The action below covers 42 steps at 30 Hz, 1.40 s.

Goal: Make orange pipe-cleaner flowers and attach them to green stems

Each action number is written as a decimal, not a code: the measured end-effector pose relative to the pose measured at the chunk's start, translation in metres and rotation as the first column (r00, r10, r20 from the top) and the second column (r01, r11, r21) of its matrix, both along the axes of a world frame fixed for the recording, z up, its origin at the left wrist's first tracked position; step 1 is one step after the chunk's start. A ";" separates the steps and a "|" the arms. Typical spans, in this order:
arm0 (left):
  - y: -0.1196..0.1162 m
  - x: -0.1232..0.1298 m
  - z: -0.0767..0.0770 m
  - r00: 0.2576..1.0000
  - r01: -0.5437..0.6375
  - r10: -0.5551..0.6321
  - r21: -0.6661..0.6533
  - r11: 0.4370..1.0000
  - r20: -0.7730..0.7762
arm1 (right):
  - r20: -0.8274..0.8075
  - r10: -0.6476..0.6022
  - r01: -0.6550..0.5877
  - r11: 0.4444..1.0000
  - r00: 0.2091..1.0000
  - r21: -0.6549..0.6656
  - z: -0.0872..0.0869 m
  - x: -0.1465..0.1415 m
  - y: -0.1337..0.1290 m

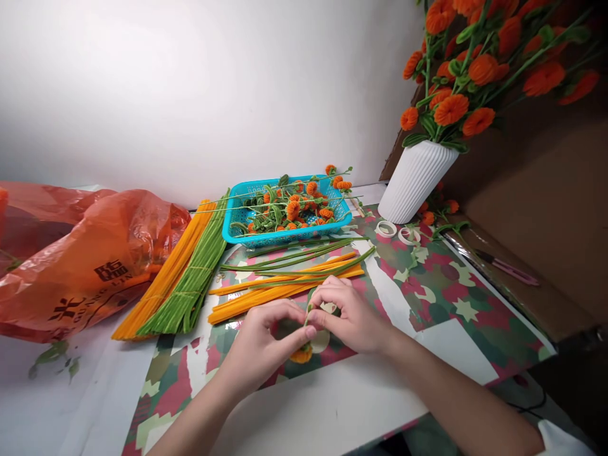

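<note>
Low over the front of the patterned mat, my left hand pinches a small pipe-cleaner flower by its green stem, the yellow-orange head hanging under my thumb. My right hand is closed on a green pipe cleaner at the same stem; its fingertips nearly meet the left ones. Just beyond the hands lie loose yellow-orange pipe cleaners and some loose green pipe cleaners. The fingers partly hide the flower and where the green pieces join.
A blue basket of finished flowers stands behind. To its left lie green and yellow-orange bundles and an orange plastic bag. At right are a white vase with orange flowers, tape rolls and a pink-handled tool.
</note>
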<state>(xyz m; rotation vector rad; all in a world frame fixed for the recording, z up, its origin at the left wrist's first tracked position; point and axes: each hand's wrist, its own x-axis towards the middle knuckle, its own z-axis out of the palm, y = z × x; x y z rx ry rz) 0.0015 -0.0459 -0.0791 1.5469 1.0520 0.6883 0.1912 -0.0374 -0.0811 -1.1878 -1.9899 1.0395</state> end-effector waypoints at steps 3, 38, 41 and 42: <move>-0.001 0.002 0.004 0.993 -0.032 0.047 0.138 0.990 -0.106 | 0.004 -0.060 0.060 0.998 0.998 -0.018 -0.002 -0.002 -0.001; 0.001 -0.003 0.007 0.980 0.029 0.002 0.156 0.987 -0.197 | 0.081 0.048 -0.047 0.999 0.996 -0.009 0.003 0.004 0.002; 0.002 -0.005 0.008 0.976 0.078 -0.032 0.206 0.976 -0.217 | 0.081 0.015 -0.016 1.000 0.997 0.014 0.002 0.004 0.002; 0.003 -0.007 0.008 0.980 0.103 -0.075 0.145 0.984 -0.184 | 0.069 0.019 -0.021 0.999 0.997 0.027 0.002 0.004 0.002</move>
